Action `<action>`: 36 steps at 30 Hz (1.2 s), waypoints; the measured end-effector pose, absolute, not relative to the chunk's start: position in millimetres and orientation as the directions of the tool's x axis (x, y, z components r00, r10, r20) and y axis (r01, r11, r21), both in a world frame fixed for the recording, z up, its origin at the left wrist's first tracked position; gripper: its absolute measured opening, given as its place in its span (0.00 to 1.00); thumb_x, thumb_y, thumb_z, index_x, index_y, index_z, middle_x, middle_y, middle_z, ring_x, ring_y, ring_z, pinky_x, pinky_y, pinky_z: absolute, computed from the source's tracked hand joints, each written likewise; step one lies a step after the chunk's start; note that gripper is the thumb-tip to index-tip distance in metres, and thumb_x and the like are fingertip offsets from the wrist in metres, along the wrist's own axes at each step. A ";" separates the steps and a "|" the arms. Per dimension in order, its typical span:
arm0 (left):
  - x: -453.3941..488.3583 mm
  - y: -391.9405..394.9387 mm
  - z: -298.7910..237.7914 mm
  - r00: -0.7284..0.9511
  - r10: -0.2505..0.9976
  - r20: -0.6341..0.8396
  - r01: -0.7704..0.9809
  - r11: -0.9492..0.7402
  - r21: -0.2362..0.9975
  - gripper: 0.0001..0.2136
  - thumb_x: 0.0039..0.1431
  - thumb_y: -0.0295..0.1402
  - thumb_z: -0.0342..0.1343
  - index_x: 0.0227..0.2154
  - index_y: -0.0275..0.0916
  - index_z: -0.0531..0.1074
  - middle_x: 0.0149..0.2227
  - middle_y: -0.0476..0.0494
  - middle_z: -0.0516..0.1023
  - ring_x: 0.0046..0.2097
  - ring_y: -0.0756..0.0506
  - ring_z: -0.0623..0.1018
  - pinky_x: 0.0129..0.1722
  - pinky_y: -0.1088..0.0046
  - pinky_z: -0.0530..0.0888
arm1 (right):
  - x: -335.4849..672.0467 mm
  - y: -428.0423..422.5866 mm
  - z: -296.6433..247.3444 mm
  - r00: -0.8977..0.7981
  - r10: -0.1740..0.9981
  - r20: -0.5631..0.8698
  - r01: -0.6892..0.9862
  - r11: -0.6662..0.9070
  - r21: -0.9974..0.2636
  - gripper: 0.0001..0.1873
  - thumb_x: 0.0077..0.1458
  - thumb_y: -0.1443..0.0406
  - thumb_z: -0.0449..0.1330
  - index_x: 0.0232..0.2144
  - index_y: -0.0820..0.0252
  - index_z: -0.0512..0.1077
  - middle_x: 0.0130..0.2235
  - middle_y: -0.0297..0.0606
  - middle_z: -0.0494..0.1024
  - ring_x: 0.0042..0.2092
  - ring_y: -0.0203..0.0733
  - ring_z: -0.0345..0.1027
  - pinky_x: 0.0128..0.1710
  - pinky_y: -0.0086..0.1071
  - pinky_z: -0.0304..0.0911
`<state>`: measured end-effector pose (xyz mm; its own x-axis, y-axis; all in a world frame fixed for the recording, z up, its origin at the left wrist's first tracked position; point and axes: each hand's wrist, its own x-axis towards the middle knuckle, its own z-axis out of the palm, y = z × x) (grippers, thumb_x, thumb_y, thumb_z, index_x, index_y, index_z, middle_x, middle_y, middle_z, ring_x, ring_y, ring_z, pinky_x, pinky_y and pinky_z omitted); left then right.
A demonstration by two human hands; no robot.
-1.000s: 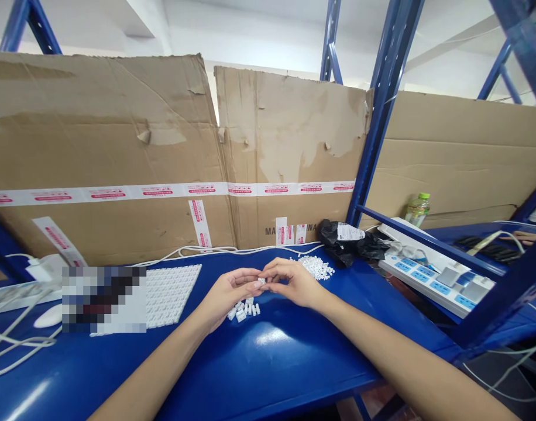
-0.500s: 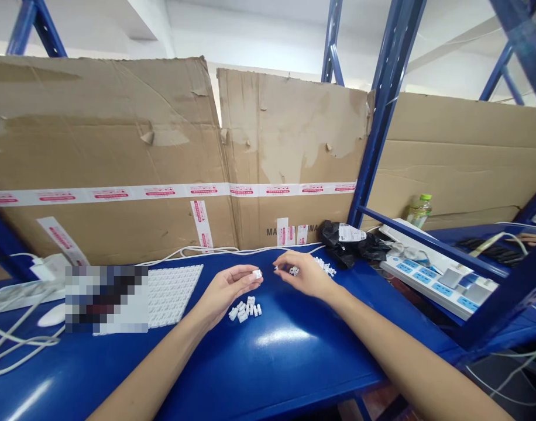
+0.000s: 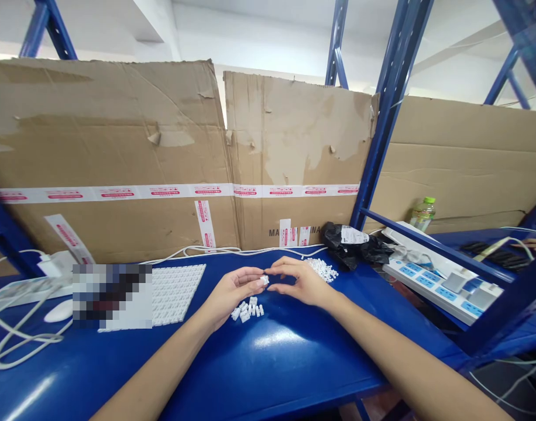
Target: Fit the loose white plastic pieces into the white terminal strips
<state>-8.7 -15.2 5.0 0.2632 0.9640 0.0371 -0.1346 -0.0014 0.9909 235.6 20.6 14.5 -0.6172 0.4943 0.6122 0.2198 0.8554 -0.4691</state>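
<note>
Between the thumb and fingers of my left hand (image 3: 237, 290) is a small white plastic block (image 3: 264, 280), too small for its details to show. My right hand (image 3: 301, 280) is right beside it, fingertips close to the left ones. Its thumb and forefinger are parted around the right side of the block, and nothing shows clearly between them. Several white plastic blocks (image 3: 246, 310) lie in a loose group just below my left hand. Behind my right hand spreads a heap of smaller white pieces (image 3: 324, 271), partly hidden by that hand.
On the blue tabletop (image 3: 268, 374), a white keyboard (image 3: 175, 292) and a white mouse (image 3: 59, 311) lie left, among cables. A black plastic bag (image 3: 358, 245) rests at the back right. Beyond the blue post is a power strip (image 3: 435, 286). Cardboard (image 3: 119, 152) walls the back.
My right hand has moved left up to the left hand, and its thumb and forefinger have parted. My left hand still has the white block. The view has shifted slightly.
</note>
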 end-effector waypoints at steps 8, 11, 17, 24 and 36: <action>-7.2 -16.6 4.4 0.320 0.947 0.034 -0.122 0.005 0.993 0.22 0.53 0.41 0.76 0.48 0.38 0.81 0.47 0.38 0.87 0.46 0.41 0.86 0.54 0.61 0.79 | 234.1 20.9 10.9 -0.629 0.419 0.655 0.203 0.902 -0.381 0.11 0.65 0.61 0.68 0.48 0.55 0.82 0.43 0.40 0.82 0.43 0.42 0.78 0.45 0.35 0.73; -6.5 -15.8 7.9 0.334 0.940 0.065 -0.084 -0.039 0.996 0.22 0.53 0.41 0.76 0.47 0.38 0.81 0.45 0.38 0.87 0.44 0.40 0.86 0.53 0.60 0.79 | 235.3 22.1 11.3 -0.643 0.387 0.661 0.193 0.917 -0.349 0.10 0.65 0.62 0.67 0.48 0.55 0.82 0.43 0.41 0.83 0.43 0.42 0.78 0.44 0.34 0.74; -7.9 -13.0 16.5 0.341 0.932 0.122 -0.040 -0.115 0.993 0.18 0.55 0.41 0.74 0.46 0.38 0.83 0.44 0.38 0.87 0.45 0.41 0.85 0.53 0.61 0.79 | 234.4 21.3 15.3 -0.575 0.341 0.743 0.190 0.940 -0.284 0.08 0.65 0.63 0.66 0.46 0.56 0.81 0.41 0.40 0.83 0.40 0.41 0.77 0.41 0.33 0.74; -44.4 -2.6 20.6 0.142 0.987 0.076 -0.031 -0.073 0.997 0.17 0.51 0.42 0.75 0.40 0.39 0.83 0.45 0.38 0.88 0.50 0.38 0.85 0.58 0.58 0.78 | 278.9 50.9 19.7 -0.501 0.501 0.706 0.534 0.820 -0.204 0.07 0.66 0.65 0.64 0.44 0.57 0.81 0.41 0.42 0.82 0.44 0.47 0.76 0.48 0.42 0.73; -56.4 10.3 1.5 0.134 0.962 0.240 0.610 -0.271 0.745 0.07 0.52 0.40 0.66 0.31 0.45 0.84 0.33 0.45 0.88 0.38 0.37 0.86 0.42 0.62 0.79 | 259.4 52.4 -2.3 -0.560 0.591 0.581 0.533 0.794 -0.292 0.12 0.66 0.64 0.65 0.50 0.58 0.81 0.51 0.48 0.80 0.55 0.52 0.73 0.60 0.50 0.69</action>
